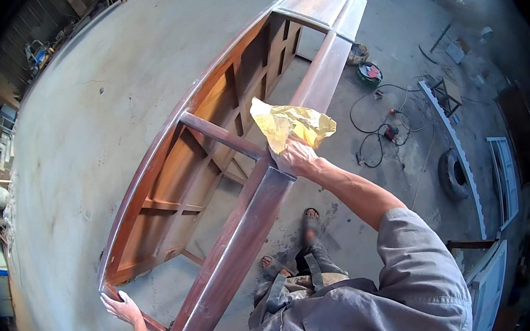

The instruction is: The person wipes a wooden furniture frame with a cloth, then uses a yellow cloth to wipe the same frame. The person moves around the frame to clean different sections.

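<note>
A tall dark-brown wooden cabinet frame (246,232) stands on the concrete floor, seen from above. My right hand (295,158) holds a crumpled sheet of yellow sandpaper (290,125) against the frame's near top rail, beside a cross rail (220,134). My left hand (121,307) grips the frame's lower left corner, fingers wrapped over the edge. The frame's inner shelves and dividers (210,139) show orange-brown wood.
Black cables and a small power tool (389,132) lie on the floor at right, near a green and red object (369,73). A tyre (452,175), a long curved white strip (457,145) and white framed panels (505,172) sit farther right. My sandalled feet (309,219) stand beside the frame.
</note>
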The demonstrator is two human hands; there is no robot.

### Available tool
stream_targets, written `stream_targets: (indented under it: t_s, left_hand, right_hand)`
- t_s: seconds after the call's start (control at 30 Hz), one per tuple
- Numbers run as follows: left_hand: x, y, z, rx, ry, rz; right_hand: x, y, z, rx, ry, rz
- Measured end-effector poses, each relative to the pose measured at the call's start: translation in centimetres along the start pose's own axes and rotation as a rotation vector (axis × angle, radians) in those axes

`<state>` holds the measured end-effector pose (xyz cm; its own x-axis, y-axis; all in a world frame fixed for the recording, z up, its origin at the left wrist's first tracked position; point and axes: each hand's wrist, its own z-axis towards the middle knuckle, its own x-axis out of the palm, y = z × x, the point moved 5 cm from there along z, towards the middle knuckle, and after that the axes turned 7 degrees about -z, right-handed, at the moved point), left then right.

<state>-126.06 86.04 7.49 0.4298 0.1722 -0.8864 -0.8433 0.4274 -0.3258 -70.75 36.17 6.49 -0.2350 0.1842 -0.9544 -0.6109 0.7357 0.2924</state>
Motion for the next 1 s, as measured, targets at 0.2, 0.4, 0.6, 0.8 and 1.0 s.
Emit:
stream_targets:
  t_s: [0.2, 0.4, 0.6, 0.8, 1.0]
  left_hand:
    - [4.7, -27.3, -11.6, 0.260, 0.139, -0.412]
    - [15.1, -53.5, -18.9, 0.221, 0.490, -0.496]
    - [20.9, -64.3, -20.1, -0.017, 0.478, -0.253]
    - [23.9, -68.6, -20.0, 0.040, 0.424, -0.096]
    - [24.3, -67.3, -21.7, -0.024, 0.360, -0.050]
  right_hand:
    - [-2.5, -5.3, 1.5, -0.348, -0.177, -0.099]
    - [-5.0, -23.4, 11.8, -0.029, 0.019, 0.117]
    - [-5.6, -25.3, 10.3, -0.617, -0.210, 0.107]
    - [-14.3, -58.7, 31.0, 0.039, -0.158, -0.059]
    - [-7.4, -38.4, 17.8, -0.449, -0.186, 0.224]
